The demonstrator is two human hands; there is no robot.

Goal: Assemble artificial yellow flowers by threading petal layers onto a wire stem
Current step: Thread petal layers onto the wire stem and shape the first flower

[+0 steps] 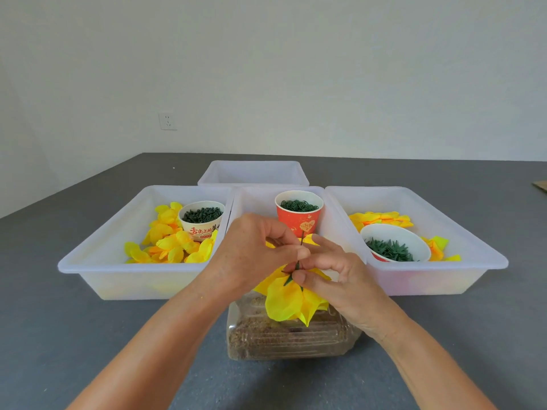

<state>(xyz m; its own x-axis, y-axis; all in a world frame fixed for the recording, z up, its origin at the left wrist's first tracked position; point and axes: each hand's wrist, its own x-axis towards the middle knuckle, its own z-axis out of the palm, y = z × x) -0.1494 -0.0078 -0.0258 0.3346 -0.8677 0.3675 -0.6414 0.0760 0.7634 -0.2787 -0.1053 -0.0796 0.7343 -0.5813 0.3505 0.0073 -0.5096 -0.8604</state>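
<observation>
A yellow flower [288, 297] with several petal layers hangs upside down between my hands, above a clear jar. Its thin dark wire stem [302, 238] pokes up past my fingers. A green star-shaped calyx [291, 276] sits on the wire against the petals. My left hand [254, 253] pinches the wire just above the calyx. My right hand [331, 270] pinches the calyx and the flower's base from the right. Loose yellow petals [168, 241] lie in the left tray.
Three white trays stand in a row: left [97, 250], middle [251, 199], right [461, 241], with a fourth [254, 173] behind. Cups of green parts: white [201, 220], red [299, 213], a tilted bowl [393, 244]. A clear jar of brown grain [284, 338] lies below my hands.
</observation>
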